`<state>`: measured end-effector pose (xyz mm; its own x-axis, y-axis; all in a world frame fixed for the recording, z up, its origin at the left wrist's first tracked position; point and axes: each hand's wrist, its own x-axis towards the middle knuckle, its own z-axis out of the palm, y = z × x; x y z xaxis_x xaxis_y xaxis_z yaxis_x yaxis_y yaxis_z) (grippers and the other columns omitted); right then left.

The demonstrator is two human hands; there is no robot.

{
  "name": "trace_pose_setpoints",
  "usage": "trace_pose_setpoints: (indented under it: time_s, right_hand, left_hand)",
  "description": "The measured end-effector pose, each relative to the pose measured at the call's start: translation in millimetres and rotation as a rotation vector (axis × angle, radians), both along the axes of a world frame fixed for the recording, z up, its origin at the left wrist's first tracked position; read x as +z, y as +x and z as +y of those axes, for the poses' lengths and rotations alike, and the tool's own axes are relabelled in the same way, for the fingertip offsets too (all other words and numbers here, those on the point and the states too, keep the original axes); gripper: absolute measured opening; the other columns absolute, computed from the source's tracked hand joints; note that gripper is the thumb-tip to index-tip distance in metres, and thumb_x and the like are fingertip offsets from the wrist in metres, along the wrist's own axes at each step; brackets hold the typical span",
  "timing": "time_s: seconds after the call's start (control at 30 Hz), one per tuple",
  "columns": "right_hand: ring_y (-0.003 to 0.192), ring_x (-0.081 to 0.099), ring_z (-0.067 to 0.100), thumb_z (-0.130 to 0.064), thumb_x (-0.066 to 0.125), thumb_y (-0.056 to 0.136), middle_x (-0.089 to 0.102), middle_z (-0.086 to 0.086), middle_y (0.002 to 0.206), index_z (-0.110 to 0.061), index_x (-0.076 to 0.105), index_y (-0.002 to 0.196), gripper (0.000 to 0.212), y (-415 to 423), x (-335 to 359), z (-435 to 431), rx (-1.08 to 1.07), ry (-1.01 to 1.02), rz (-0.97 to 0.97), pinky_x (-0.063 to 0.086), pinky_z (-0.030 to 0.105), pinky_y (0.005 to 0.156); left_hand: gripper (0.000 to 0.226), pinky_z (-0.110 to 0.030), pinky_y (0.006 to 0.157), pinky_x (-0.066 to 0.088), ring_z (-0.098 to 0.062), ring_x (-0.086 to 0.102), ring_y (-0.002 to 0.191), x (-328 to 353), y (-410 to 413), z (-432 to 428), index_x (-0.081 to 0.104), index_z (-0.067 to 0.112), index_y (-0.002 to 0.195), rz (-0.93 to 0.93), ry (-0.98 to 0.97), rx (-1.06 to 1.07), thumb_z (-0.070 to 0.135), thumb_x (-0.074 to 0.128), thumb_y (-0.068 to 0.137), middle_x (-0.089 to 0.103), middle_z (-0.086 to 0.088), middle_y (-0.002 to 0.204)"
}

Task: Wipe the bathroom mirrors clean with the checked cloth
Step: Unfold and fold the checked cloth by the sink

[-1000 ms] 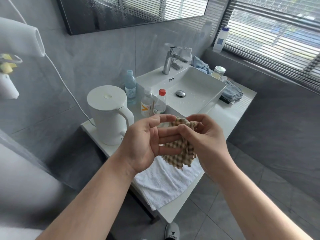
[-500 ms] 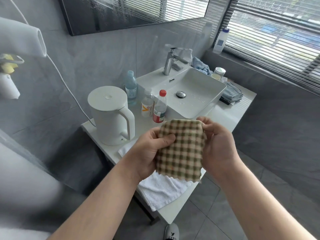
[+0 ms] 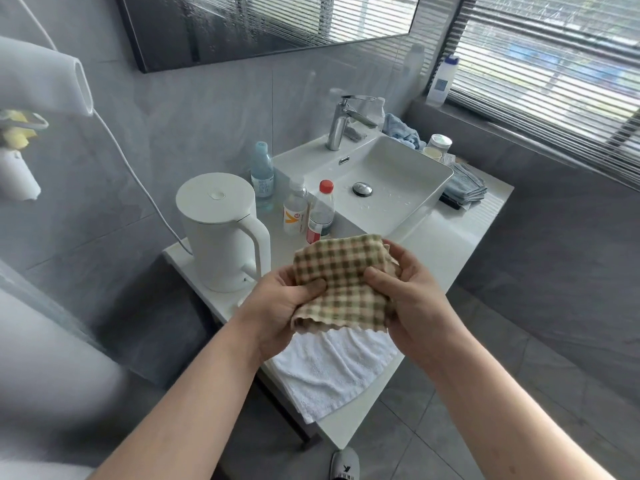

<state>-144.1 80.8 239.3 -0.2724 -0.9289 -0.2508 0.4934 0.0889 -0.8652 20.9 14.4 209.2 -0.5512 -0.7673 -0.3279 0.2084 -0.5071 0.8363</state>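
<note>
The checked cloth (image 3: 341, 282), beige and olive, is folded into a flat pad and held over the front of the vanity counter. My left hand (image 3: 280, 306) grips its left edge with the thumb on top. My right hand (image 3: 412, 299) holds its right side, thumb pressed onto the face of the cloth. The wall mirror (image 3: 263, 26) hangs above the basin at the top of the view, streaked with water drops and reflecting the window blinds.
On the counter (image 3: 460, 244) stand a white kettle (image 3: 221, 230), three bottles (image 3: 320, 211), a white basin (image 3: 388, 181) with a chrome tap (image 3: 341, 123), folded grey cloths (image 3: 464, 183) and a white towel (image 3: 329, 368). A hair dryer (image 3: 41, 81) hangs at the left.
The cloth went from a crumpled wad between my hands to a spread, folded pad. My right thumb has moved onto its front face.
</note>
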Motion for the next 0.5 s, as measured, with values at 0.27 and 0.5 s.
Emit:
trace_pose_setpoints:
  time_s: [0.27,0.5]
  right_hand:
    - [0.099,0.065,0.036,0.022,0.054,0.076,0.07,0.016,0.107,-0.011,0.056,0.128,0.061,-1,-10,0,0.034,-0.035,-0.097,0.057,0.043,0.077]
    - [0.051,0.044,0.017,0.019,0.04,0.066,0.051,0.003,0.058,-0.005,0.061,0.111,0.055,0,-10,-2,-0.038,-0.024,-0.022,0.038,0.032,0.056]
  left_hand:
    - [0.027,-0.033,0.07,0.059,-0.026,0.072,0.088,-5,8,-4,0.075,0.008,0.099,0.314,0.06,0.048,-0.001,0.058,0.08,0.073,-0.017,0.103]
    - [0.017,-0.036,0.069,0.044,-0.027,0.058,0.073,-7,11,-3,0.063,0.005,0.062,0.311,0.151,0.187,0.013,0.05,0.068,0.059,-0.015,0.08]
